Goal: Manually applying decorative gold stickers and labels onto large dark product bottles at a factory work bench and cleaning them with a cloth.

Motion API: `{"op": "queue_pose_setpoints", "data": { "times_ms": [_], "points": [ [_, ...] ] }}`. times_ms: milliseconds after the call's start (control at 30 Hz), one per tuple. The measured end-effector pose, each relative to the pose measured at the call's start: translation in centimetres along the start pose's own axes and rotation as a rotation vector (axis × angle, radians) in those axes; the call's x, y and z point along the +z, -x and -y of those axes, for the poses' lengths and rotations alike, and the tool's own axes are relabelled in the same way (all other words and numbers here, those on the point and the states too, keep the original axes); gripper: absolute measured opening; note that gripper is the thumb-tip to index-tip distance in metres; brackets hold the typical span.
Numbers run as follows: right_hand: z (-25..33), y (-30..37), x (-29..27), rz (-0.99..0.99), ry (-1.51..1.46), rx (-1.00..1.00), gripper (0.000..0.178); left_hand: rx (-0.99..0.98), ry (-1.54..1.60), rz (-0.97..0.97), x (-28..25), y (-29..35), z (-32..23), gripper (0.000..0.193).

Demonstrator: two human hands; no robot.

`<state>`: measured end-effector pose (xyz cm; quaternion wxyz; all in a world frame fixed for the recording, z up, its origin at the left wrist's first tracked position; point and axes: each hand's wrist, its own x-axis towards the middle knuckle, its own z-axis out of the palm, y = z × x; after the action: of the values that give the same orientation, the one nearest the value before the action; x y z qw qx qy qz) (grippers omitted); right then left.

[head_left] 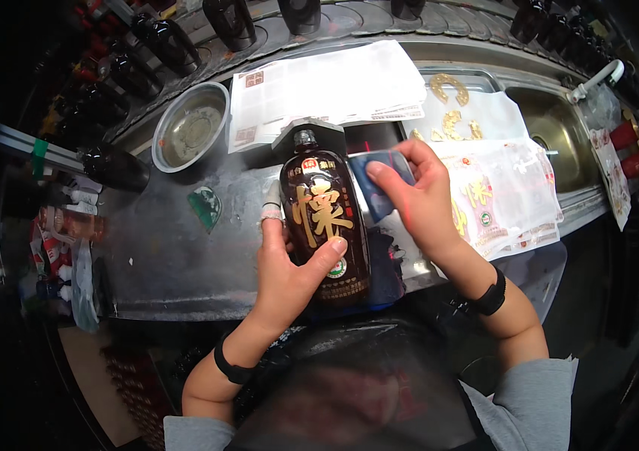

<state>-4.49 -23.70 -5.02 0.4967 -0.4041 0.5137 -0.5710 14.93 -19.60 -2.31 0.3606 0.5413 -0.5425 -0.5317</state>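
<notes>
A dark brown glass bottle [332, 263] rests on the metal worktop in front of me, its neck pointing away. Gold characters, a red round mark and a small green-and-white mark decorate its face. My left hand [283, 270] grips the bottle from the left side, thumb across its lower front; a light cover sits on one fingertip. Just right of the bottle, my right hand [426, 197] pinches a flat blue piece [388, 177], like a scraper card, under the thumb. The underside of that piece is hidden. Dark blue cloth [387, 274] lies beneath the bottle's right side.
A round tub [158, 143] of liquid and a green scrap [205, 207] are at left. White printed sheets [327, 79] lie behind the bottle; decal sheets [519, 177] lie right, before a sink [541, 101]. Several dark bottles [229, 22] stand on a conveyor [357, 21] beyond.
</notes>
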Motion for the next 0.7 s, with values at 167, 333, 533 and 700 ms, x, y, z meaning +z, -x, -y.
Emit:
{"op": "queue_pose_setpoints", "data": {
  "times_ms": [167, 333, 533, 700],
  "points": [
    [1.7, -0.6, 1.4, 0.060, 0.150, -0.077, 0.019, 0.052, 0.001, -0.037, -0.8, 0.8, 0.8, 0.091],
    [1.7, -0.5, 1.5, 0.017, -0.104, -0.023, 0.020, 0.323, -0.299, 0.045, -2.4, -0.4, 1.2, 0.089],
    [0.2, -1.0, 0.1, 0.019, 0.234, -0.108, 0.018, 0.412, -0.415, -0.022, -3.0, -2.0, 0.6, 0.072],
    [0.5, 1.0, 0.0, 0.002, 0.009, 0.026, 0.017, 0.492, -0.534, 0.020, -3.2, -3.7, -0.7, 0.061]
  ]
}}
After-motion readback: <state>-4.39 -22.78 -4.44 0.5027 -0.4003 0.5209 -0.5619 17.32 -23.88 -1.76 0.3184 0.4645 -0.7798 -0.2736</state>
